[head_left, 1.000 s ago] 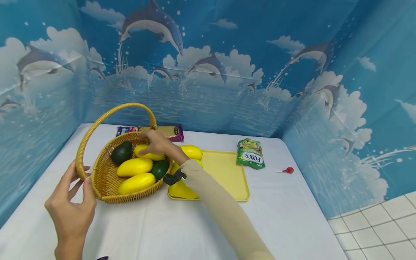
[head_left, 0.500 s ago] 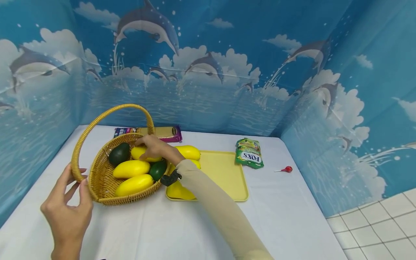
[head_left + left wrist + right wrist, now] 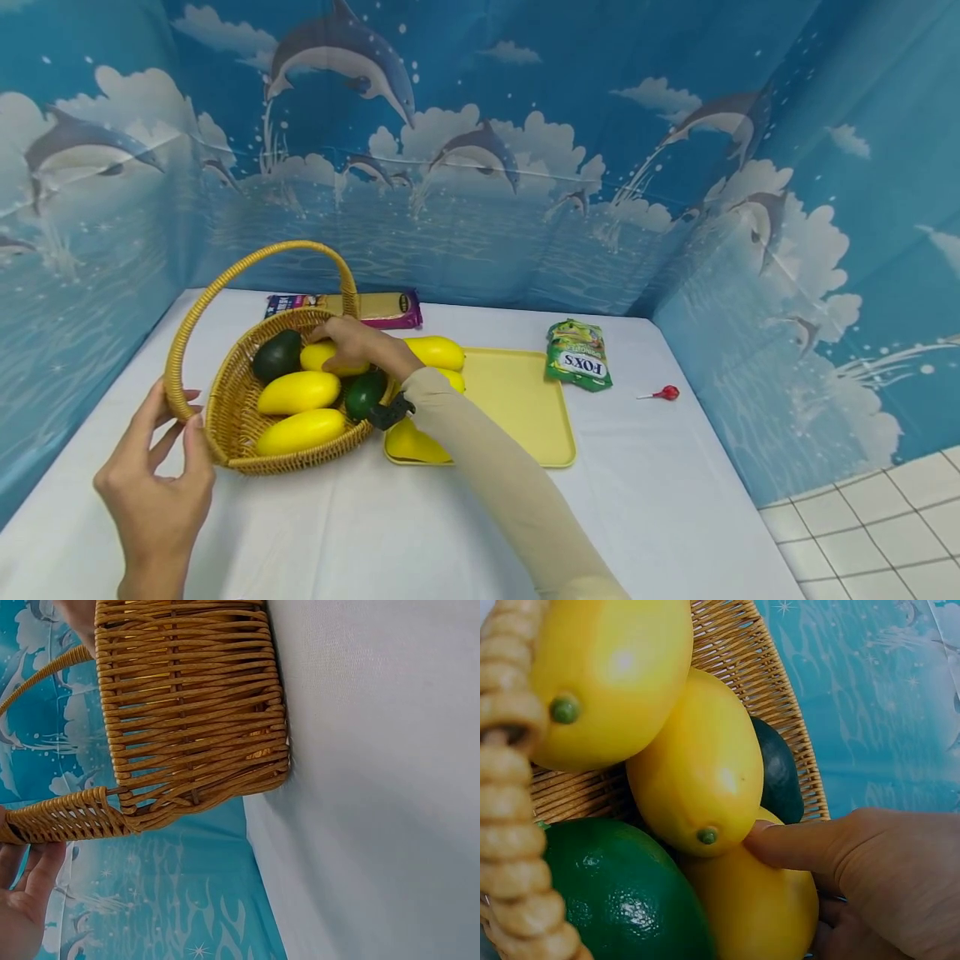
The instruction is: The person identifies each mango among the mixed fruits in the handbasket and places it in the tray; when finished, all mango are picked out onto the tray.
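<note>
In the head view, a wicker basket (image 3: 228, 400) tilts toward me at the left of the table. My left hand (image 3: 153, 492) pinches the lower left part of its arched handle (image 3: 251, 260) between thumb and fingers. Inside the basket, my right hand (image 3: 358, 343) grips the rearmost yellow mango (image 3: 318, 357); the right wrist view shows the thumb on this mango (image 3: 757, 907), with the other fingers mostly hidden. Two more yellow mangoes (image 3: 298, 393) lie in front of it. A dark green fruit (image 3: 277, 356) sits behind, and a glossy green one (image 3: 365, 396) lies at the right.
A yellow tray (image 3: 521, 408) stands right of the basket, with several yellow fruits (image 3: 435, 353) at its left side, partly behind my sleeve. A long snack packet (image 3: 386, 308) lies behind the basket. Farther right are a green FOX'S bag (image 3: 579, 354) and a red lollipop (image 3: 666, 392).
My right hand has moved slightly down and is now closer round the rear mango. The two front mangoes have shifted a little left. My left hand keeps its hold on the handle.
</note>
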`<state>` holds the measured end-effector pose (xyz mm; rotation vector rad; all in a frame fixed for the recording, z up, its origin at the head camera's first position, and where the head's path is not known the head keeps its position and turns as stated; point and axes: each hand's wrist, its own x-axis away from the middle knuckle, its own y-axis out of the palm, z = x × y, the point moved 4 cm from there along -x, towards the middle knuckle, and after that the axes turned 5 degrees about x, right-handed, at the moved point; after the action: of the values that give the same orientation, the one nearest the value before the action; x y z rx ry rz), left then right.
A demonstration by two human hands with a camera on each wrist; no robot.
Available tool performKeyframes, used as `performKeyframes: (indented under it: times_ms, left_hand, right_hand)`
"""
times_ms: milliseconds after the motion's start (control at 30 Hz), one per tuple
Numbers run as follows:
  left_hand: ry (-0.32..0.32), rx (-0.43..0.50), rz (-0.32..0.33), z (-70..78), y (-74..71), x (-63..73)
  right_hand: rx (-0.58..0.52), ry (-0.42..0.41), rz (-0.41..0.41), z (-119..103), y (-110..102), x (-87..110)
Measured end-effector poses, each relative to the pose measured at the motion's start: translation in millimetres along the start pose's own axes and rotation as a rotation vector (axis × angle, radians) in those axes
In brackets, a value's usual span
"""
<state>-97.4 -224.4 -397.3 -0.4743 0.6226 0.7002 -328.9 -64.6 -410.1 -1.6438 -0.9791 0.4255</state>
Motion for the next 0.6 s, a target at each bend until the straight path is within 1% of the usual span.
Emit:
performKeyframes:
  times_ms: [367,600]
  left_hand:
    - [-0.014,-0.021,-0.009,0.4,1.5,-2.3]
    - [-0.012,-0.007,0.006,2.3,2.7,-2.4]
  right_hand:
    - [-0.021,-0.02,0.009,0.4,-2.8,0.5]
    - [-0.018,-0.045,0.021,1.9,-1.7,1.4]
